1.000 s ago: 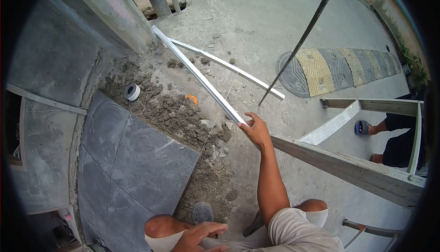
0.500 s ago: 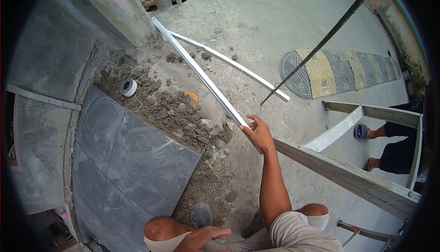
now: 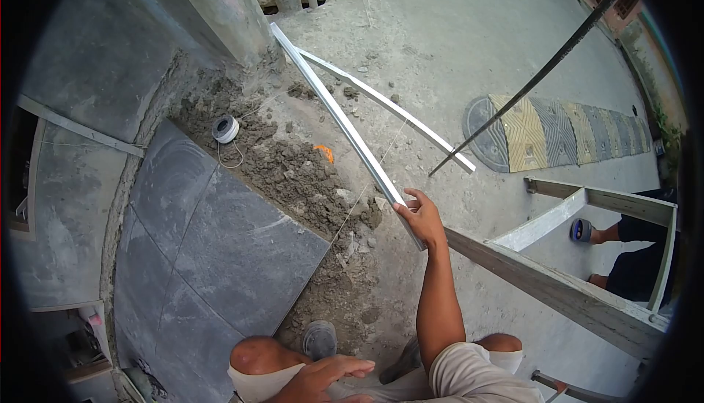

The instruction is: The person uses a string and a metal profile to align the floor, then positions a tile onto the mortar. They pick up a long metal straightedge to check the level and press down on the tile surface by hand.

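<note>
My right hand (image 3: 421, 216) grips the near end of the straightedge (image 3: 334, 113) to steer it over the mortar (image 3: 293, 172); left hand (image 3: 323, 376) rests loose on my knee.

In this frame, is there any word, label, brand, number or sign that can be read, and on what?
None: no readable text shows anywhere in the head view.
The speed bump carries only yellow and black blocks with a moulded pattern, no lettering.
The string spool, the long metal straightedge in the right hand and the dark floor tiles bear no visible marking.
</note>
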